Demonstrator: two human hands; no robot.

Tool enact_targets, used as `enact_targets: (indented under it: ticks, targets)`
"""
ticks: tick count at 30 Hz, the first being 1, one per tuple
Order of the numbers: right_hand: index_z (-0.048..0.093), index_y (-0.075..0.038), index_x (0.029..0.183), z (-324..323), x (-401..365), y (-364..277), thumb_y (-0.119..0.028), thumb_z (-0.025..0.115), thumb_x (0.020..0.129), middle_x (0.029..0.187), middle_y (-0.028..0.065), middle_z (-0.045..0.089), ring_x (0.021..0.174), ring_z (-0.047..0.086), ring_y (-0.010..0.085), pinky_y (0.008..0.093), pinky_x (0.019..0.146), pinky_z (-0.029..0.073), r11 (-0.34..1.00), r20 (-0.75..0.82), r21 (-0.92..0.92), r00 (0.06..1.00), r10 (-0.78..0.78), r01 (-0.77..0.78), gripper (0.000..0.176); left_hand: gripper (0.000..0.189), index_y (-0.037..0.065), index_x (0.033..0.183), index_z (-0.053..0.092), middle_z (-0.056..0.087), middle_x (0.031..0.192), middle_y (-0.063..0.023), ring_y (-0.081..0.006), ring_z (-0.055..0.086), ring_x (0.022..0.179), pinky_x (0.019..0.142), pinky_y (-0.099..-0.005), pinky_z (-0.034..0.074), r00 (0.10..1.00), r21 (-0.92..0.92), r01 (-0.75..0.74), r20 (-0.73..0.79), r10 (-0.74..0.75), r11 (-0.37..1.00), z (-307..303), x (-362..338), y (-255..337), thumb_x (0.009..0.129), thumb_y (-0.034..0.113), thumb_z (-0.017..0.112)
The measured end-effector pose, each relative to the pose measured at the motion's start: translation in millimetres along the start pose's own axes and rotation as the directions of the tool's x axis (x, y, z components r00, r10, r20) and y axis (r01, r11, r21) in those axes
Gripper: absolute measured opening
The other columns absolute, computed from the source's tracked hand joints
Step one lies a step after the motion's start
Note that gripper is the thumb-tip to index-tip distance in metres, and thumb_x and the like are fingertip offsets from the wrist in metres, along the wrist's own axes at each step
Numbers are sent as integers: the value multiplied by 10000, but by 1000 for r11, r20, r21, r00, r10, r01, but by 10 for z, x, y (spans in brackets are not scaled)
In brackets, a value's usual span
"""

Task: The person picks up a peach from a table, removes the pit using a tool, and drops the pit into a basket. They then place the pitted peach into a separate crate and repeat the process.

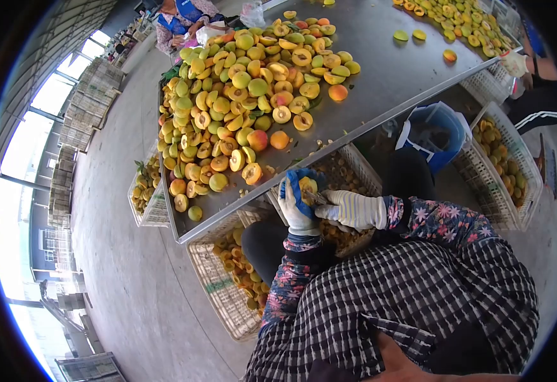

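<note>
Fruit [308, 185] clasped in left hand [299, 205] beside near edge of metal surface [374, 63]; right hand [358, 211] curled at fruit, hold cannot be told.

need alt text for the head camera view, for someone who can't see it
A person's gloved left hand holds a yellow fruit, with the gloved right hand close against it. Beside them, a metal table bears a large heap of fruit, many pieces halved. Crates of fruit stand around the table.
</note>
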State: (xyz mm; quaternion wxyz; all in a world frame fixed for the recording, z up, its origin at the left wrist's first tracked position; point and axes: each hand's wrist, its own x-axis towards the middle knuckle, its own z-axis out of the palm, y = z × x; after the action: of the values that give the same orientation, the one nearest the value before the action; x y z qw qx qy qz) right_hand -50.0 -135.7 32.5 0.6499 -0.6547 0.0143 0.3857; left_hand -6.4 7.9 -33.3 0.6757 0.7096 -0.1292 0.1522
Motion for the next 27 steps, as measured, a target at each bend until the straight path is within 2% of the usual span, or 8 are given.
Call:
enact_targets:
  ticks: [4, 6, 9, 13, 17, 22, 24, 27]
  targets:
    - [521, -61, 1163, -246, 524, 695, -275, 582, 958, 812, 99, 599, 685, 632, 193, 292, 570, 492, 326, 164, -701, 589, -792, 634, 303, 201, -26, 1046, 596, 660, 976, -122, -243, 652, 871, 811, -358, 545, 960, -383, 280, 111, -257, 880, -15, 16, -29, 957, 134, 513]
    - [520, -58, 1180, -205, 473, 571, -297, 589, 953, 794, 100, 599, 662, 631, 203, 301, 556, 490, 432, 112, -580, 593, -798, 691, 337, 211, -45, 1094, 594, 673, 1015, -119, -212, 665, 871, 828, -311, 543, 843, -650, 522, 293, -452, 552, -75, 38, 27, 950, 93, 527]
    - [522, -52, 1215, -219, -91, -144, -341, 570, 957, 847, 138, 652, 761, 648, 292, 381, 697, 512, 924, 27, -373, 994, 103, -85, 390, 234, -11, 1015, 602, 643, 920, -109, -239, 652, 847, 771, -382, 560, 932, -354, 362, 176, -318, 863, -32, 40, -1, 981, 212, 539]
    - [525, -41, 1208, -292, 445, 630, -358, 530, 961, 804, 186, 648, 694, 623, 369, 418, 688, 518, 584, -21, -682, 787, -617, 440, 402, 253, -15, 969, 617, 649, 869, -111, -239, 655, 818, 730, -379, 564, 783, -625, 553, 163, -600, 552, 19, 131, 132, 979, 232, 565]
    - [518, 31, 1135, -199, 112, 188, -271, 589, 929, 924, 248, 647, 854, 636, 407, 462, 748, 499, 510, -36, -851, 953, -301, 128, 373, 251, -25, 1033, 631, 672, 901, -117, -231, 661, 826, 767, -348, 551, 808, -411, 588, 341, -480, 697, -82, 137, -206, 964, 212, 587]
    - [526, 9, 1115, -385, 643, 926, -310, 579, 952, 918, 166, 664, 751, 648, 343, 433, 669, 502, 773, -14, -446, 861, -509, 451, 362, 298, -39, 1070, 622, 667, 949, -142, -258, 656, 877, 803, -358, 546, 838, -341, 513, 398, -373, 788, -101, 79, -345, 980, 239, 558]
    - [529, 1, 1135, -143, 39, 163, -326, 578, 958, 908, 136, 664, 745, 643, 302, 415, 692, 505, 991, -41, -81, 994, 101, -104, 375, 331, -38, 1084, 617, 662, 970, -152, -275, 653, 903, 823, -369, 546, 772, -381, 615, 469, -430, 690, -135, 124, -289, 991, 270, 540]
    - [535, -15, 1152, -165, 0, 113, -327, 578, 964, 924, 107, 656, 772, 625, 257, 397, 745, 502, 991, -23, -87, 995, 102, -104, 367, 466, -33, 1091, 612, 658, 984, -153, -285, 653, 911, 842, -389, 543, 733, -547, 678, 460, -500, 491, -92, 126, -43, 996, 408, 497]
